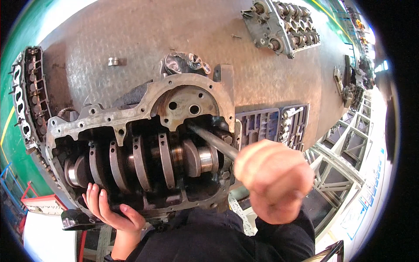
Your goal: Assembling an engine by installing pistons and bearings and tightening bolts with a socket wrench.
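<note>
A large engine block (104, 115) lies with its crankcase side up, close to my body. Inside it I see the crankshaft (207, 160) and several upright main bearing caps (139, 161). My left hand (111, 214) rests on the near left rim of the block, fingers stretched out over the edge and thumb apart. Closed in a fist, my right hand (275, 181) grips a dark metal bar (216, 143) that slants down to the left. The bar's tip goes into the shadow beneath the block's round end plate (187, 98). Motion blurs the right hand slightly.
A blue tool case (259, 126) with sockets lies right of the block. Cylinder heads stand at the far right (288, 28) and the left edge (32, 91). Farther back are a crumpled dark bag (185, 64), a small metal ring (114, 62) and a bolt (236, 36).
</note>
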Available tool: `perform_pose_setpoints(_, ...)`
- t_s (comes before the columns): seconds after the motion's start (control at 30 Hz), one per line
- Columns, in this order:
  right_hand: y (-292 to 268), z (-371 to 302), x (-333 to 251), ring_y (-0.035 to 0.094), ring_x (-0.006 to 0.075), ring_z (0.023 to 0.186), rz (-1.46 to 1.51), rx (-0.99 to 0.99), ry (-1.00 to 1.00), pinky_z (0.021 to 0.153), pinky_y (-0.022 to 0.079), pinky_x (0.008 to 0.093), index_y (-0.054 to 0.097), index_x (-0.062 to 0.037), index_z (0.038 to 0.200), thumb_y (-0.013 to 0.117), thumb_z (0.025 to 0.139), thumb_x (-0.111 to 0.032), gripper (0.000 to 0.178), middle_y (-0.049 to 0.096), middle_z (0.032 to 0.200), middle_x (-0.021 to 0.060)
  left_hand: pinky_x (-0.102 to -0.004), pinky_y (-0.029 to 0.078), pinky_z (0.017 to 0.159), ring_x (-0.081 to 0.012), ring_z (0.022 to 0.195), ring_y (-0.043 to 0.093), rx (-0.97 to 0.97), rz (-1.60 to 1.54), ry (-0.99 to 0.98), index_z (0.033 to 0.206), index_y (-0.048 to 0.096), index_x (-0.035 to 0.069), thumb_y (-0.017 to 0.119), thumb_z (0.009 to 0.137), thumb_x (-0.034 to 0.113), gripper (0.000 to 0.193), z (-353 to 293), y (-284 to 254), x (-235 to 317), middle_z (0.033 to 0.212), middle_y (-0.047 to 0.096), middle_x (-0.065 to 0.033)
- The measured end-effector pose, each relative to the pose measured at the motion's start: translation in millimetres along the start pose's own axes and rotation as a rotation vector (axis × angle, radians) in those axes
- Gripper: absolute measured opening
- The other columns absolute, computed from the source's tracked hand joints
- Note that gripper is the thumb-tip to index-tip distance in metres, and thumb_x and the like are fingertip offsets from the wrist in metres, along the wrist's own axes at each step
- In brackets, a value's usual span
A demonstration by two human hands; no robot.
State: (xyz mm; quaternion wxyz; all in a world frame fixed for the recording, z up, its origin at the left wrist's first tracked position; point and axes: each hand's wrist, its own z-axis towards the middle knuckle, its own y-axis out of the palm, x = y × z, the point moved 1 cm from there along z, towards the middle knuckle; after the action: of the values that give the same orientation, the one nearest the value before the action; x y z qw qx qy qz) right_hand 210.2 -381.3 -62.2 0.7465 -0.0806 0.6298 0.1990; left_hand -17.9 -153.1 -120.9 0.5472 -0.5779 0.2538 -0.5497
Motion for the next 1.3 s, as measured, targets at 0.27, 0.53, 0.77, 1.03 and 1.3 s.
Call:
perform_pose_setpoints(0.27,-9,30,-20,0.052,0.0145,0.052,-0.088,-0.070,0.013,0.048,0.043,0.0314,0.055,-0.0022,0.081,0.062,0.108,-0.027,0.037,0.057,0.066,0.0033,-0.0663,0.031,0.125,-0.0474,0.142,0.051,0.018,-0.019,-0.018,0.147,0.049,-0.010,0.048,0.103,0.022,0.055,-1,2,0,0.152,0.051,-0.0295)
perform_pose_setpoints(0.53,-4,58,24,0.057,0.0125,0.061,-0.243,-0.254,0.011,0.056,0.047,0.0290,0.066,0.0082,0.096,0.067,0.102,-0.008,0.018,0.065,0.074,0.0075,-0.0639,0.032,0.124,-0.0463,0.143,0.051,0.024,-0.009,-0.012,0.148,0.049,-0.010,0.048,0.102,0.020,0.055,0,3,2,0.153,0.050,-0.0298)
perform_pose_setpoints(0.77,1,76,23,0.059,0.0117,0.062,-0.284,-0.236,-0.108,0.057,0.047,0.0280,0.074,0.0065,0.110,0.075,0.099,-0.005,0.016,0.069,0.081,0.0072,-0.0635,0.032,0.124,-0.0454,0.144,0.050,0.012,-0.012,-0.026,0.149,0.048,-0.009,0.047,0.103,0.021,0.055,-2,3,1,0.154,0.049,-0.0292)
perform_pose_setpoints(1.03,-7,87,24,0.051,0.0105,0.057,-0.088,-0.015,0.131,0.053,0.041,0.0286,0.068,0.0006,0.104,0.070,0.102,-0.010,0.011,0.061,0.076,0.0036,-0.0630,0.033,0.124,-0.0461,0.143,0.050,0.031,-0.021,-0.014,0.148,0.048,-0.009,0.049,0.102,0.020,0.054,-4,4,-1,0.154,0.049,-0.0291)
perform_pose_setpoints(1.3,-11,97,31,0.046,0.0105,0.054,-0.076,-0.006,0.213,0.051,0.038,0.0300,0.060,-0.0049,0.094,0.066,0.102,-0.012,0.013,0.054,0.070,0.0012,-0.0624,0.042,0.117,-0.0470,0.137,0.053,0.003,-0.076,0.090,0.131,0.061,0.001,0.056,0.100,0.005,0.032,13,-17,22,0.145,0.054,-0.0253)
